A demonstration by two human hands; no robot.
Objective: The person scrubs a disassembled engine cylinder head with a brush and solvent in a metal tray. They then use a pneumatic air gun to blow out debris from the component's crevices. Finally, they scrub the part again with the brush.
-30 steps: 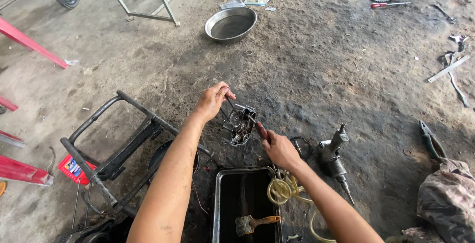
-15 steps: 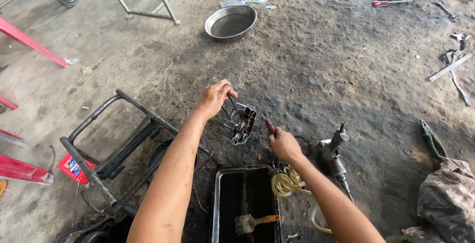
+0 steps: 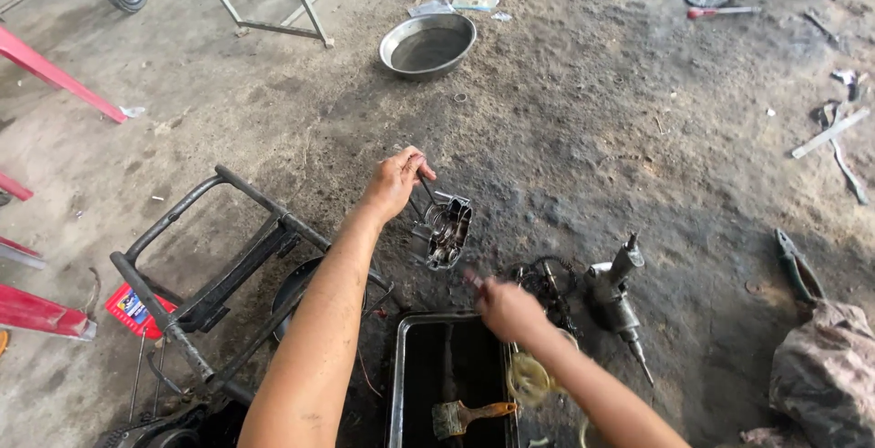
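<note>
Right hand [image 3: 508, 309] pulled back toward tray [image 3: 397, 384], left hand [image 3: 395, 182] grip closed on engine part [image 3: 444, 230]

Your left hand [image 3: 396, 181] grips a grimy, dull metal engine part [image 3: 442, 229], its casting greasy and dark. Your right hand [image 3: 504, 309] is blurred over a glossy metal tray [image 3: 398, 375] of black liquid, where a wooden-handled brush [image 3: 469, 411] lies. The steel bowl [image 3: 427, 44] shines smooth; the ground [image 3: 592, 138] is rough, oil-stained dirt. The rag [image 3: 825, 357] is soiled cloth.
</note>
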